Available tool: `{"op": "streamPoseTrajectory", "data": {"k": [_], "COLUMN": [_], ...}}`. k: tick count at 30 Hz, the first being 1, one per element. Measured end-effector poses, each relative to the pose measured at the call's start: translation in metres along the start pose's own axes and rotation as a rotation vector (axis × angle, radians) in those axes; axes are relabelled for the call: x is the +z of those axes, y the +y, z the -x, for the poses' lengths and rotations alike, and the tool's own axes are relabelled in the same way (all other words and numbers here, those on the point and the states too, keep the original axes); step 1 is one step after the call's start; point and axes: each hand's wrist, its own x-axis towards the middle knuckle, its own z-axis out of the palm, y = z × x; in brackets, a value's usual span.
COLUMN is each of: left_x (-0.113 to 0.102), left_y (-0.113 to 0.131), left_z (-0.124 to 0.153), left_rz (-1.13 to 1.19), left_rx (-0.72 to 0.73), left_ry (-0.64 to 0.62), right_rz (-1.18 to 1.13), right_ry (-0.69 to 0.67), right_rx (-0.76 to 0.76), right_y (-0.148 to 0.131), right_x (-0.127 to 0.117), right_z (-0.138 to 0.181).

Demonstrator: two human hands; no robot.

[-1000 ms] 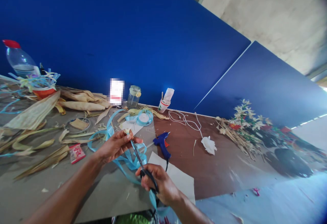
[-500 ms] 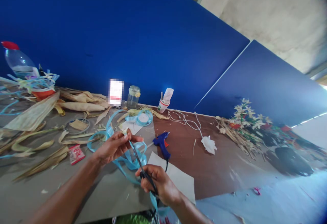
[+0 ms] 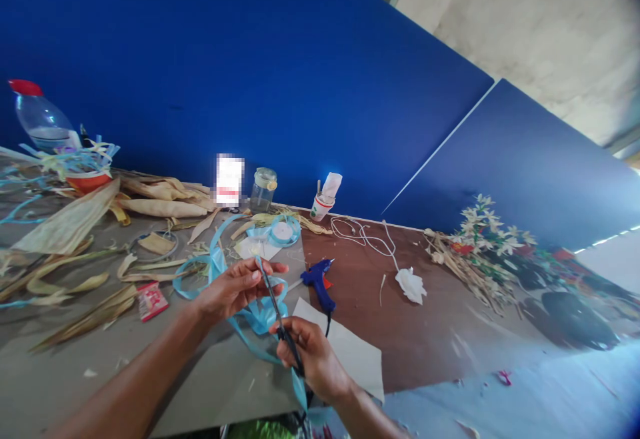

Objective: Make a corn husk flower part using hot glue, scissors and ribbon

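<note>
My right hand [image 3: 313,355] is closed around the black handles of a pair of scissors [image 3: 273,297], whose blades point up and left. The blade tips reach the fingertips of my left hand [image 3: 237,289]. Between those fingertips is a small pale piece [image 3: 255,250], too small to make out well. Light blue ribbon [image 3: 263,319] lies in loops below and behind my left hand, and its spool [image 3: 283,231] rests farther back. A blue glue gun [image 3: 319,283] lies to the right of the hands.
Dried husks [image 3: 163,209] cover the table's left side, with a red packet [image 3: 151,301] nearer. White paper [image 3: 353,352] lies under the glue gun's cord. A glass jar [image 3: 263,190] and a white cup [image 3: 321,207] stand by the blue partition. White flowers [image 3: 483,225] lie at the right.
My left hand has dropped slightly and shifted right, with the pale piece now by the blade tips. The scissors are a little more upright. The view has moved slightly.
</note>
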Motion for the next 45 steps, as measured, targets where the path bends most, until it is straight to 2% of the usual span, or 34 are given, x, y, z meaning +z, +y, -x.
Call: {"op": "streamPoseTrajectory", "data": {"k": [6,8,13,21,28,34,41,45], "left_x": [0.005,0.006,0.005,0.002,0.009,0.014,0.014,0.013], "left_y": [-0.004,-0.003,0.001,0.003,0.0,0.0,-0.002,-0.003], "left_z": [-0.005,-0.005,-0.003,0.0,-0.002,-0.004,-0.004,-0.004], "left_rz": [-0.038,-0.039,-0.079,-0.095,-0.174,-0.272,-0.244,-0.233], "left_rx": [0.058,0.052,0.008,0.028,0.009,0.083,0.142,0.157], "left_ry": [0.219,0.256,0.181,0.062,0.143,0.302,0.281,0.274], "right_rz": [0.04,0.042,0.014,-0.058,-0.028,-0.049,-0.11,-0.157], "right_ry": [0.041,0.049,0.04,-0.01,0.046,0.072,0.052,-0.008], "right_rx": [-0.045,-0.058,-0.038,-0.032,-0.017,-0.027,-0.062,-0.119], "right_y": [0.013,0.014,0.007,0.006,0.008,0.006,0.012,0.014], "right_x": [0.004,0.005,0.007,0.007,0.009,0.009,0.009,0.008], "right_z": [-0.005,-0.006,-0.004,-0.001,-0.001,0.0,0.003,0.003]}}
